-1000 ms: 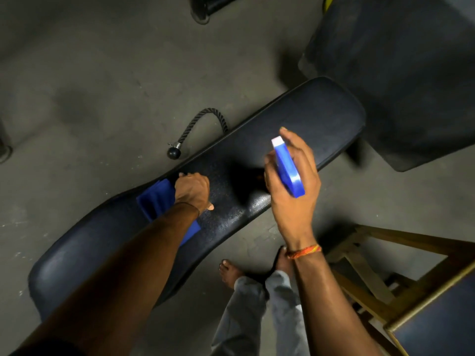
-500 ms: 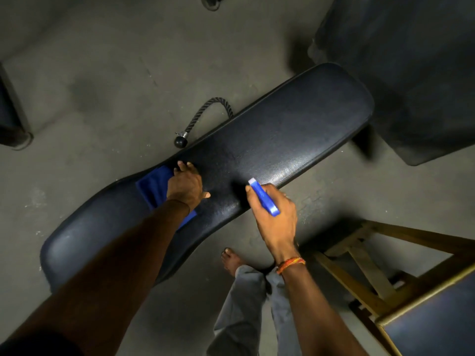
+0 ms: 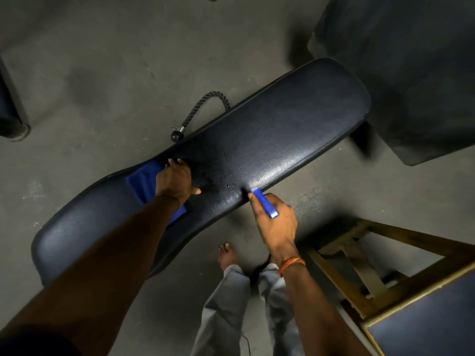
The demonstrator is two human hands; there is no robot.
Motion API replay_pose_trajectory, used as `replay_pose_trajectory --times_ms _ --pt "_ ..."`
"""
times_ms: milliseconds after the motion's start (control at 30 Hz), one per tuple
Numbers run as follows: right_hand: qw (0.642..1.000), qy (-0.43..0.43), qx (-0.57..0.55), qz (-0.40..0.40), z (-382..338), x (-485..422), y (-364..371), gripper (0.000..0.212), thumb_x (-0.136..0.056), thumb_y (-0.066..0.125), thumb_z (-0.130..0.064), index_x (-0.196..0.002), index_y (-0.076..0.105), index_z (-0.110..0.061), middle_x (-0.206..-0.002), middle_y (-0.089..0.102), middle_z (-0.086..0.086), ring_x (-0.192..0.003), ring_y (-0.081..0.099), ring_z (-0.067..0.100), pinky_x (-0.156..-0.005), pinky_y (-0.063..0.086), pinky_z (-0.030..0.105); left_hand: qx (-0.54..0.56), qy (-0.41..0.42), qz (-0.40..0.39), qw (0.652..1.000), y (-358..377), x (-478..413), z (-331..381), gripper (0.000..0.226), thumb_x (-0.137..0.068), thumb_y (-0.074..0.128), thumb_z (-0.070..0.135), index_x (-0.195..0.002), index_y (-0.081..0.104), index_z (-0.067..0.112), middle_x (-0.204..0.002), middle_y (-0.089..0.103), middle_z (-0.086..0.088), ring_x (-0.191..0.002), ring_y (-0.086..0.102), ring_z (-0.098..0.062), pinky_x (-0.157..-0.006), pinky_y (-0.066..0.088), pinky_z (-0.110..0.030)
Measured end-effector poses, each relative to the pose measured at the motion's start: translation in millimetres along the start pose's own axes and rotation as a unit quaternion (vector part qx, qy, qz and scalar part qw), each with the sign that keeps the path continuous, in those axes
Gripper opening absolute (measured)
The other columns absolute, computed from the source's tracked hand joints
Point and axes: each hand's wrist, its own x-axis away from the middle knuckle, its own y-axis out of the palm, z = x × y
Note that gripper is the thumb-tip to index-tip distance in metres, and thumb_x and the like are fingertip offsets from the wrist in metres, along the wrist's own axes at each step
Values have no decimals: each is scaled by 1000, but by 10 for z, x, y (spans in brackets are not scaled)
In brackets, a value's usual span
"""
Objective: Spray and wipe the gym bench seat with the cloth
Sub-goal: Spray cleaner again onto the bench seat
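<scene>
**A:** Where is the cloth?

**Me:** The blue folded cloth lies on the narrow middle of the long black padded vinyl bench seat, toward its far edge. My left hand is palm down on it with the thumb stuck out sideways. It presses the cloth rather than clutching it. Hand and cloth sit where they were a second ago.

**A:** And the spray?

**Me:** My right hand has its fingers wrapped round the small blue spray bottle with a white tip. A second ago I held it up over the middle of the seat. Now it has come down to the near edge, with the white tip pointing at the vinyl. Half a second ago it was already almost there.

**A:** Is anything wet?

**Me:** A few dark specks show on the seat between my hands. I cannot tell whether they are droplets.

**A:** What else is around you?

**Me:** A black braided rope with a ball end lies on the grey concrete floor beyond the seat. A wooden stool frame stands to my right, and my bare foot is just below the bench's near edge.
</scene>
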Motion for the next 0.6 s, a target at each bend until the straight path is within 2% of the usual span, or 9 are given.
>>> replay_pose_trajectory --times_ms 133,233,300,400,500,600 --pt "997 7 -56 58 16 -171 -115 39 -96 71 -47 -72 59 -19 -66 64 5 -64 58 28 -63 39 33 -7 3 -5 1000 -131 -63 54 86 -70 86 52 -132 54 2 -138 58 -22 -124 59 -35 -98 52 -41" --pt "994 3 -58 96 86 -200 -177 38 -97 71 -42 -72 59 -17 -65 66 6 -62 60 26 -56 37 20 8 -1 5 1000 -147 -87 70 74 -68 89 48 -119 60 4 -124 65 -18 -115 63 -33 -95 54 -41" --pt "992 3 -76 103 154 -160 -204 33 -99 71 -37 -74 60 -18 -65 65 5 -60 60 24 -56 39 12 20 0 6 1000 -130 -75 65 74 -67 90 47 -118 61 4 -124 65 -19 -115 63 -34 -96 54 -44" --pt "991 25 -69 116 303 -50 -199 36 -97 72 -36 -70 58 -19 -62 59 2 -59 59 27 -56 39 24 25 0 11 1000 -102 -72 43 86 -64 91 50 -127 57 2 -131 62 -20 -118 62 -35 -96 55 -45" --pt "990 48 -101 80 453 107 -129 34 -95 73 -43 -74 64 -18 -64 65 2 -62 67 25 -61 52 33 29 -5 11 1000 -70 -76 12 105 -63 89 54 -142 45 0 -143 51 -26 -122 60 -37 -97 55 -47" --pt "999 39 -25 24 474 240 -55 36 -93 72 -50 -72 62 -23 -65 66 0 -61 61 20 -60 41 25 34 -2 26 999 -43 -33 4 117 -65 88 55 -152 31 0 -153 39 -28 -132 52 -39 -100 53 -49"
